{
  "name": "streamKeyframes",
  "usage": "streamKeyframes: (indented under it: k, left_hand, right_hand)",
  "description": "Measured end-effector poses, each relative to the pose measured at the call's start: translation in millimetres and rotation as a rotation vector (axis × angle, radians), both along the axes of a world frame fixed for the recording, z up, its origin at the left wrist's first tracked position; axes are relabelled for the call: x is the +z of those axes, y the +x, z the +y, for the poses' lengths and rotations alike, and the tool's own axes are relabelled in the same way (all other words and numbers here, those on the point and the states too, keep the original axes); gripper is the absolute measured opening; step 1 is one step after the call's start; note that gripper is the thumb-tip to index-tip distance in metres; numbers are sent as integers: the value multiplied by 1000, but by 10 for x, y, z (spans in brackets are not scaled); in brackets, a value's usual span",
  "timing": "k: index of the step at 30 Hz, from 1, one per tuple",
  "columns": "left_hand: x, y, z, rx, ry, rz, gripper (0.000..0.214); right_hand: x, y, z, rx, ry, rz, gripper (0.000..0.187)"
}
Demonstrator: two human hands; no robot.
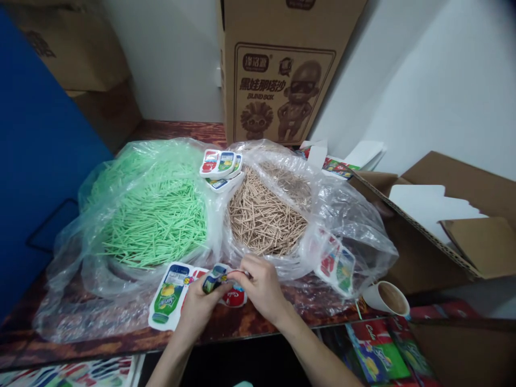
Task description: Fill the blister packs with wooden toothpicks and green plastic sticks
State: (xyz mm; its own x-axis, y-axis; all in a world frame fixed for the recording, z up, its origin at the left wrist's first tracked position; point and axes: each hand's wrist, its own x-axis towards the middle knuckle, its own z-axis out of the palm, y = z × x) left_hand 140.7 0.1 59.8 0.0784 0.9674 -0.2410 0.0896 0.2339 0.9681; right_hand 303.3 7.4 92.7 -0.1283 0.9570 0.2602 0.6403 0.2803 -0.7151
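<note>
While both hands meet low over the wooden surface (169, 129), a small printed card piece (213, 279) sits pinched between them, just above a flat sheet of bottle-shaped labels (166, 296) that lies at 8 o'clock from it. The left hand (199, 309) has its fingers closed round the piece's lower end. The right hand (262, 287) has thumb and forefinger clamped on its edge at 3 o'clock.

The piece looks like thin glossy card: very light, slick, easy to bend and quick to crease. It is probably best gripped by its edges, close to any fold line, with light pressure.

A bag of green sticks (153, 215) lies at 11 o'clock and a bag of tan sticks (264, 215) at 1 o'clock. A stack of similar pieces (221, 164) rests between the bags at 12, and a paper cup (387, 298) stands at 3.
</note>
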Motion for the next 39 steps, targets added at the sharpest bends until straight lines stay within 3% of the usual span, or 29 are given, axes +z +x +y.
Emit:
streamKeyframes:
  k: [4, 7, 9, 11, 14, 16, 18, 22, 26, 28, 31, 33, 36, 39]
  left_hand:
    - [-12, -28, 9, 1, 48, 7, 20]
    - [-56, -92, -23, 31, 3, -8, 25]
    - [-95, -130, -53, 60, -21, -14, 27]
    - [-127, -149, -79, 81, -27, -24, 28]
    - [-138, -129, -100, 123, -76, -84, 30]
    - [-115, -103, -104, 144, -130, -144, 33]
    - [-76, -89, -107, 160, -152, -178, 35]
    - [-8, -120, -115, 164, -153, -179, 34]
    - [-28, -155, -107, 173, -167, -172, 37]
    - [-60, -147, -94, 185, -167, -181, 38]
    - [-84, -116, -82, 176, -162, -205, 39]
    - [-72, -99, -87, 158, -166, -222, 38]
    - [-28, -105, -118, 175, -163, -228, 35]
    - [7, -154, -159, 192, -178, -229, 32]
  right_hand:
    - [113, 38, 39, 131, -122, 48, 31]
    - [284, 310, 171, 202, -243, 110, 20]
    - [401, 666, 381, 61, -269, 107, 19]
    - [485, 1109, 695, -148, -191, 45, 16]
    - [509, 1711, 1227, -519, -46, 182, 41]
    - [457, 1954, 1499, -758, -140, 357, 49]
    - [372, 2056, 1653, -813, -198, 378, 49]
    - [225, 2039, 1696, -806, -249, 323, 43]
    - [228, 1891, 1580, -777, -200, 203, 44]
    - [256, 1717, 1487, -663, -112, 69, 37]
    - [273, 1338, 1354, -224, 47, -342, 27]
    - [256, 1086, 1303, -51, 58, -609, 31]
    - [200, 845, 1293, -38, 48, -893, 42]
    - [144, 809, 1310, -50, 74, -1025, 41]
